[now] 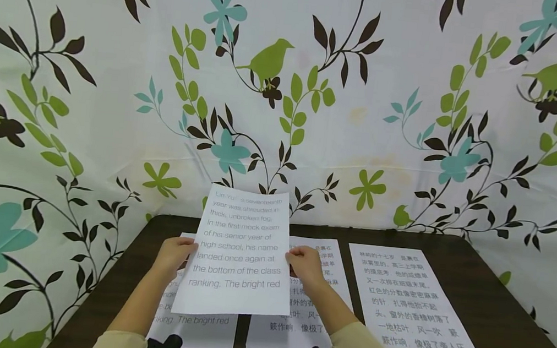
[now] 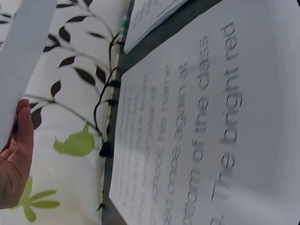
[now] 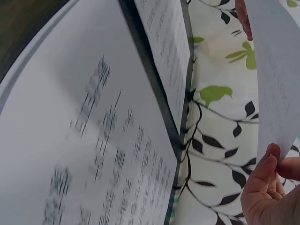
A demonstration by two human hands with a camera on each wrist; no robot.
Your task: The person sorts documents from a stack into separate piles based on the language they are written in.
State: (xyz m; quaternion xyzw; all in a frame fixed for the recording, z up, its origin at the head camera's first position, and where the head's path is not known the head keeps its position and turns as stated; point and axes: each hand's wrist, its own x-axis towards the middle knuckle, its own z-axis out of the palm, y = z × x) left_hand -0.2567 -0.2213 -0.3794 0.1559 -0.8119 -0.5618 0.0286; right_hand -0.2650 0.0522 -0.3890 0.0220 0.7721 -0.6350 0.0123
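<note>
Both hands hold up one sheet of paper printed with large English text, its face toward the head camera. My left hand pinches its left edge. On the opposite edge, the right hand grips between thumb and fingers, as the right wrist view also shows. The raised sheet tilts slightly and partly covers two piles below. One is a pile of English-printed paper on the left; the other is a pile of Chinese-printed paper in the middle.
A Chinese-printed sheet lies at the right of the dark brown table. Behind the table hangs a white cloth patterned with leaves, flowers and birds. Black wrist straps sit at the sleeve cuffs.
</note>
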